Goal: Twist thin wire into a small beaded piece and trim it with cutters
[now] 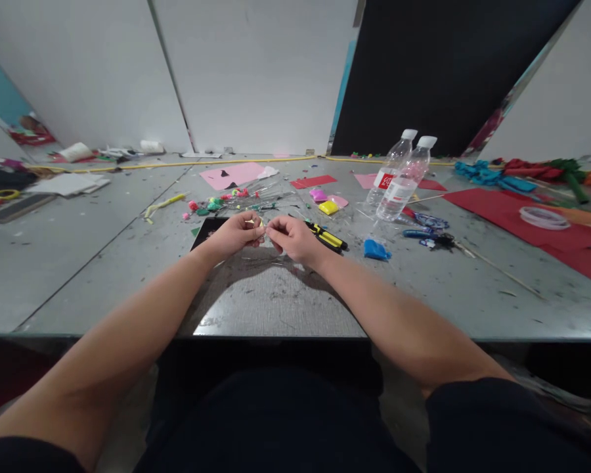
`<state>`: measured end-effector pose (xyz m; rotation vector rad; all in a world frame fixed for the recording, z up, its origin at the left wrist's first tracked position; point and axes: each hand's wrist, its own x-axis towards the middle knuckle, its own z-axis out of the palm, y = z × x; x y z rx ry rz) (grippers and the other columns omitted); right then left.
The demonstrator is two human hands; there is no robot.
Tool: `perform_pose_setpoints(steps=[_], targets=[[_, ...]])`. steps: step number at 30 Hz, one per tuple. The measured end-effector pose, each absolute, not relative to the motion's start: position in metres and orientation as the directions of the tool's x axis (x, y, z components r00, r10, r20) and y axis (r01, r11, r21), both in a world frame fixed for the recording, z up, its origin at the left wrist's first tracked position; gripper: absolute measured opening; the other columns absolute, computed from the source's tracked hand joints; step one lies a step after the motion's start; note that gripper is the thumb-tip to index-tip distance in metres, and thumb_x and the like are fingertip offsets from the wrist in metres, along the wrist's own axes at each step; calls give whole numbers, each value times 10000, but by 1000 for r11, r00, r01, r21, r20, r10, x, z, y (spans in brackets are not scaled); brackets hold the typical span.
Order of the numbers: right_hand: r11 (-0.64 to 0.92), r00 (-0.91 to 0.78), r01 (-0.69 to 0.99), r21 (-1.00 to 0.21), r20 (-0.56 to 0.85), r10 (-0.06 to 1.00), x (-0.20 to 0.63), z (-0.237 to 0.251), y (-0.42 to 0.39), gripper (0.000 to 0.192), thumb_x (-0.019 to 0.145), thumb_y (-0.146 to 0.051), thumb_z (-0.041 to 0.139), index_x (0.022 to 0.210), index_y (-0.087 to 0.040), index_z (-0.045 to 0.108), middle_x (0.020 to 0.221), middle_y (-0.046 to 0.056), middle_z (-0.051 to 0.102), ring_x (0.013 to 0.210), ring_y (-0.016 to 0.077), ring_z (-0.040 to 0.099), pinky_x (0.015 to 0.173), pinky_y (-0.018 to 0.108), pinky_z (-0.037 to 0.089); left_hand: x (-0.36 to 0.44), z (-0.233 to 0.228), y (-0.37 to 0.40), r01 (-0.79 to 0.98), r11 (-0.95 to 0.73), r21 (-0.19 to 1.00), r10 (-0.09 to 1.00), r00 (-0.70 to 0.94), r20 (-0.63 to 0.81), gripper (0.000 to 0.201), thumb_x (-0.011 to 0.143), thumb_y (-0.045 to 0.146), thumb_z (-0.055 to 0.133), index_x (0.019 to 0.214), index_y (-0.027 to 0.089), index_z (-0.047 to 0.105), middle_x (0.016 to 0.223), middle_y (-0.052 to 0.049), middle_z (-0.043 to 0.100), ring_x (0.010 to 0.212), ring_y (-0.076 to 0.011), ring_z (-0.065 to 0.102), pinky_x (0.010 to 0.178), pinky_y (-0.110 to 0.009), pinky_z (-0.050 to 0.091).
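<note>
My left hand point(237, 234) and my right hand point(295, 239) meet fingertip to fingertip over a dark board point(280, 305) at the front of the table. Both are closed in a pinch. A tiny pale yellow bit point(262, 224) shows between the fingers; its kind is too small to tell, and the fingers partly cover it. Just right of my right hand lies a pair of yellow-and-black pliers point(331, 238), its head hidden behind the hand. A blue packet point(376, 249) rests farther right.
Two transparent bottles point(402, 180) stand right of centre. Behind my hands lie small pink and green pieces point(217, 202), a yellow packet point(328, 207) and pink paper point(234, 175). Red sheets point(502, 213) with a tape roll point(544, 218) lie right; a yellow strip point(163, 205) lies left.
</note>
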<state>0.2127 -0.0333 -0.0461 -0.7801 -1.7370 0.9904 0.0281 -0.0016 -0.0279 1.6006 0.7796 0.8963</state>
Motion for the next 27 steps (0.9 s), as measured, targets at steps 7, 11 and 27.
perform_pose_setpoints(steps=[7,11,27], targets=[[493,-340,53,-869,448,827,210,-45,-38,280,911,-475,605,830,-220,525,602,-57,506,487,90,443,475,230,377,31,-28,-4,-69,-160,985,829,532,172,491,626,466,919,725,179,534,571,45,544,545,-87,533,551,-214,404],[491,-309,72,-868,448,839,207,-50,-37,229,932,-424,565,833,-228,500,606,-59,489,483,92,421,469,229,366,32,-26,-6,-75,-154,985,829,533,170,453,643,439,917,724,173,559,574,37,546,552,-86,525,552,-215,406],[556,-265,272,-785,495,828,210,-44,-34,220,775,-280,595,690,-243,396,606,-56,456,580,120,397,582,271,344,30,-18,-11,35,-136,990,776,625,84,343,676,241,863,955,149,685,908,-44,718,809,-135,677,730,-251,534]])
